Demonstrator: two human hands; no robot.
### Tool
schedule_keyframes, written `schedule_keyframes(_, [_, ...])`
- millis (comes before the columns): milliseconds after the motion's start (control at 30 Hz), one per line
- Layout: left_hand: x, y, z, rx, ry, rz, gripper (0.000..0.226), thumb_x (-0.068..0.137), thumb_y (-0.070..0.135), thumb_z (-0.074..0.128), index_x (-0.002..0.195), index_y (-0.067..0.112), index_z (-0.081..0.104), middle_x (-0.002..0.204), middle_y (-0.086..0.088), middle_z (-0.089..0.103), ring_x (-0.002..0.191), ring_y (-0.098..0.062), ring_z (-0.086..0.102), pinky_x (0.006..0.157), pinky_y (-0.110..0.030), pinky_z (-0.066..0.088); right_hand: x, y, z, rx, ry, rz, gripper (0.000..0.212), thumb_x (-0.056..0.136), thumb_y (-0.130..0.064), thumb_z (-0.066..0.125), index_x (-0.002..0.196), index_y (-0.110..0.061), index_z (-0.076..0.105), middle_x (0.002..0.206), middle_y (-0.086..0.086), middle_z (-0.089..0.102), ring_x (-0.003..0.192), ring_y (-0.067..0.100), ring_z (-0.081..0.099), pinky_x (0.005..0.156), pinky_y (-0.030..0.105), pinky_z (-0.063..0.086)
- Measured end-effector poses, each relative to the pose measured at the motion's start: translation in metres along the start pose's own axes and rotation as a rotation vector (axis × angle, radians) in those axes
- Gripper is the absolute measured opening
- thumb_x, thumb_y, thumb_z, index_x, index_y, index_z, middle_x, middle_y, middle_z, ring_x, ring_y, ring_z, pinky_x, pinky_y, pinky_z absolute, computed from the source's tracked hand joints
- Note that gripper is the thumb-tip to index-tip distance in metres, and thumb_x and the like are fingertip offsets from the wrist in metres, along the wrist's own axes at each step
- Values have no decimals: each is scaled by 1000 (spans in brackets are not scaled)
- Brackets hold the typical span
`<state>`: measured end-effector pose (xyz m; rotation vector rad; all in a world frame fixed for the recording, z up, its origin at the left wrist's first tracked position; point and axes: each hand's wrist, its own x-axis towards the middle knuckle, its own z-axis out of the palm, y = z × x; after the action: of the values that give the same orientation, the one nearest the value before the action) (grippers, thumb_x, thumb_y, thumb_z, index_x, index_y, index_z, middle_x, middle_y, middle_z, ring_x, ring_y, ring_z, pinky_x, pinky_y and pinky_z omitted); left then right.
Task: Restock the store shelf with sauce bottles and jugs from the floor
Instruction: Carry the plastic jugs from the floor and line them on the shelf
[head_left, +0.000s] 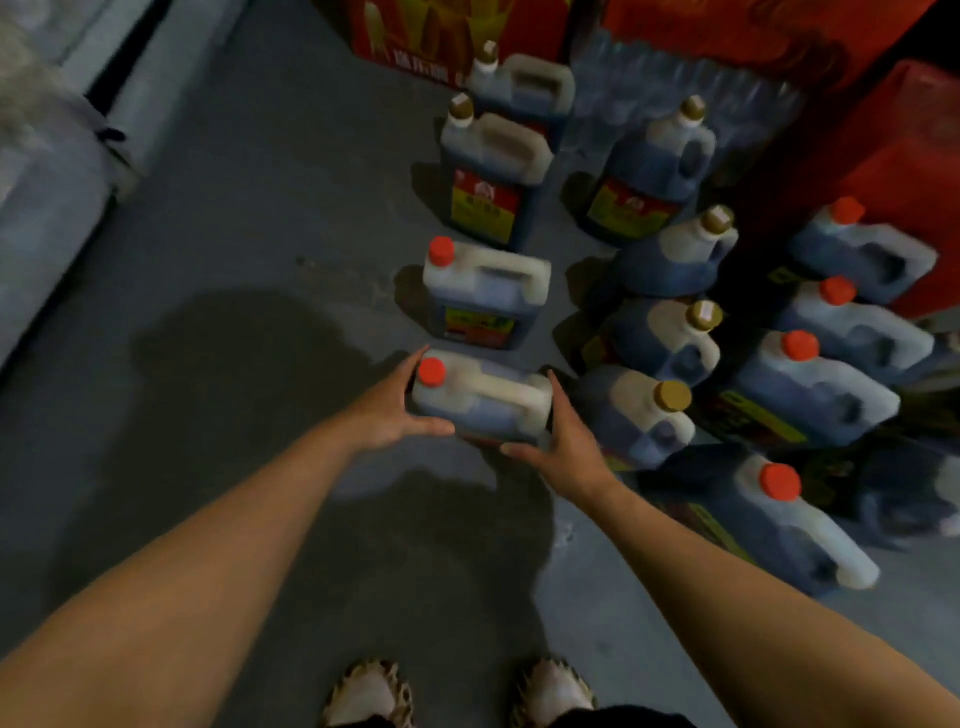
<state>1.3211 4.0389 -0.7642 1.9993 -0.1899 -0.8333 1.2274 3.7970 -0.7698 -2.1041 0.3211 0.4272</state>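
Currently, bare grey floor (249, 270) lies open to the left of the jugs; rows of other jugs (649, 410) crowd close on the right. Held jug (483, 397): translucent white, dark sauce inside, red cap (432, 372), upright just above the floor at the near end of the left row; long axis left-right, cap end leftward. Left hand (387, 413) and right hand (563, 449) clasp its opposite ends, fingers curled against the sides.

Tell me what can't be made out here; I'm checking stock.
Head view:
- Held jug: label faces away; fingers of left hand and right hand cover its sides.
- Other jugs' labels: blurred, unreadable.
- Store shelf: outside the frame.
- Wrapped bottles: too dark to count.
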Motion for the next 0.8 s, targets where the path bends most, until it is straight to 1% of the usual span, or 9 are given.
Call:
schedule_keyframes(67, [13, -12, 0, -6, -9, 58, 120, 54, 27, 97, 152, 11, 29, 140, 3, 50, 130, -3, 48, 104, -14, 37, 14, 17, 5, 49, -34, -41, 108, 76, -27, 89, 158, -19, 20, 155, -4, 37, 144, 10, 33, 114, 21, 33])
schedule_keyframes(167, [20, -22, 2, -68, -8, 100, 95, 65, 5, 91, 144, 15, 39, 125, 14, 56, 104, 21, 55, 89, -4, 42, 24, 39, 14, 108, -67, -47, 102, 77, -24, 88, 156, -24, 24, 151, -8, 40, 142, 13, 36, 115, 34, 37])
schedule_keyframes(267, [18, -25, 6, -106, 14, 105, 77, 69, -6, 85, 124, 32, 45, 119, 16, 57, 97, 24, 55, 84, -3, 43, 22, 50, 23, 168, -80, -3, 97, 83, -19, 84, 158, -25, 22, 147, -8, 43, 142, 19, 39, 112, 39, 43])
schedule_keyframes(333, [19, -25, 8, -100, 23, 115, 79, 63, 1, 90, 115, 40, 45, 119, 15, 57, 97, 25, 54, 86, -3, 43, 22, 53, 26, 218, -77, -2, 95, 85, -23, 82, 158, -28, 23, 149, -8, 43, 143, 19, 39, 115, 44, 41])
schedule_keyframes(400, [19, -28, 10, -108, 41, 130, 79, 57, 9, 90, 114, 41, 44, 118, 15, 57, 96, 25, 54, 87, -3, 43, 22, 54, 27, 250, -86, 13, 91, 86, -23, 79, 158, -29, 23, 148, -12, 41, 141, 13, 36, 117, 39, 36])
schedule_keyframes(500, [20, -30, 12, -160, 48, 141, 82, 61, 1, 92, 121, 34, 45, 121, 5, 60, 96, 21, 57, 87, -7, 46, 23, 59, 27, 298, -84, 29, 88, 88, -18, 77, 157, -29, 23, 144, -15, 37, 135, 6, 32, 113, 30, 32])
schedule_keyframes(600, [18, -26, 15, -251, 38, 119, 82, 49, 28, 91, 120, 34, 50, 121, 8, 63, 104, 6, 61, 93, -20, 51, 25, 58, 21, 389, -110, 53, 86, 88, -15, 76, 156, -29, 26, 138, -18, 37, 131, 5, 31, 107, 25, 32])
schedule_keyframes(733, [14, -32, 24, -438, 78, 39, 92, 50, 39, 92, 133, 22, 54, 128, -5, 66, 121, -21, 62, 105, -47, 48, 15, 58, 24, 485, -133, 132, 84, 75, -46, 87, 148, -37, 46, 142, -13, 55, 137, 14, 46, 112, 37, 42])
schedule_keyframes(800, [10, -37, 27, -527, 110, -26, 93, 52, 47, 94, 132, 16, 57, 125, -9, 69, 118, -29, 64, 105, -53, 47, 8, 62, 33, 514, -160, 159, 63, 78, -48, 83, 135, -35, 60, 135, -7, 66, 129, 18, 59, 109, 43, 48])
